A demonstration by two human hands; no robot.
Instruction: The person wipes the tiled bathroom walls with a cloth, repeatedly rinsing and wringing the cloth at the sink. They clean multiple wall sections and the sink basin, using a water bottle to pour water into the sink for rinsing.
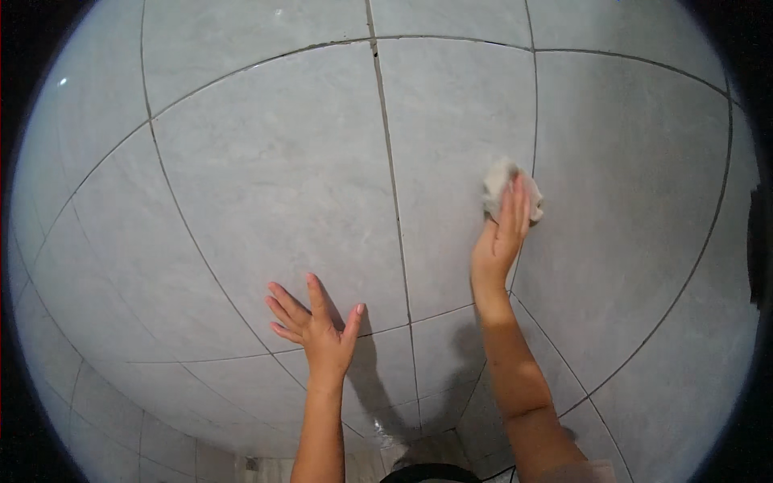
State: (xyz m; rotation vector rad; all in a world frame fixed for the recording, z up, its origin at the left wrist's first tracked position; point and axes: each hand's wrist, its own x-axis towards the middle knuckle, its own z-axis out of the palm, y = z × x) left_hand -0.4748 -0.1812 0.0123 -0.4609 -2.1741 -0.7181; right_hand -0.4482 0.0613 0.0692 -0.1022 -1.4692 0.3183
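Observation:
My right hand (509,217) presses a crumpled whitish cloth (498,181) against the grey tiled wall (282,177), close to the corner where two walls meet. The cloth bunches out around the fingertips, and its edges are slightly blurred. Lower and to the left, my left hand (318,322) is at the wall with its fingers spread and nothing in it. It is beside a horizontal grout line (378,332), and its shadow falls on the tiles to its right.
Another tiled wall (628,185) adjoins on the right. Dark grout lines (390,161) run between the large tiles. A dark object (758,245) shows at the far right rim. At the bottom, a strip of floor (370,465) and a black rounded shape (427,473) are visible.

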